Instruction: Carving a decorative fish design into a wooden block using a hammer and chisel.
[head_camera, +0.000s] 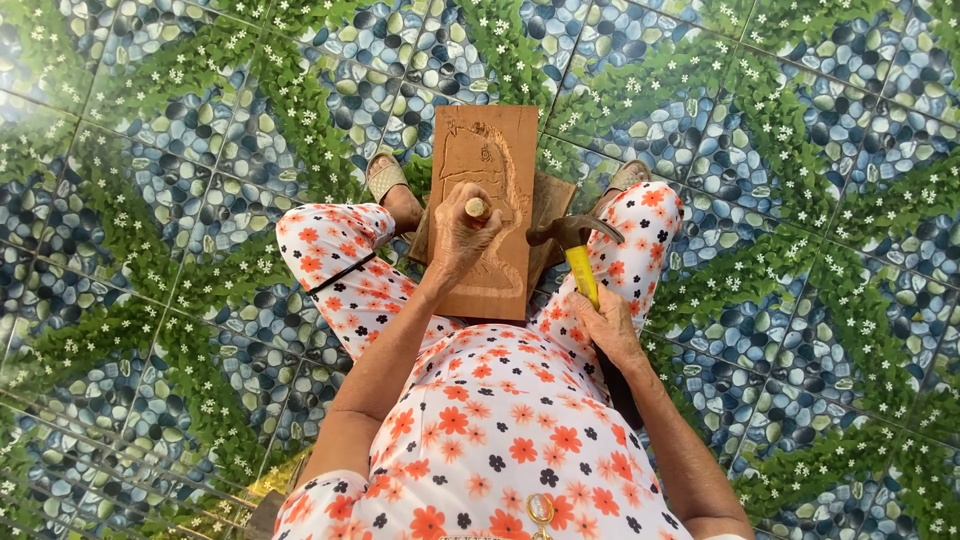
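Our left hand (458, 235) is wrapped around a chisel (477, 208) set on the carved wooden board (490, 150) between our knees. Our right hand (606, 325) grips the hammer (572, 240) beside the board's right edge.

My left hand (460, 235) is fisted, knuckles up, forearm reaching forward between my knees. My right hand (607, 325) is curled closed, thumb on top, wrist low beside my right thigh, elbow bent outward.
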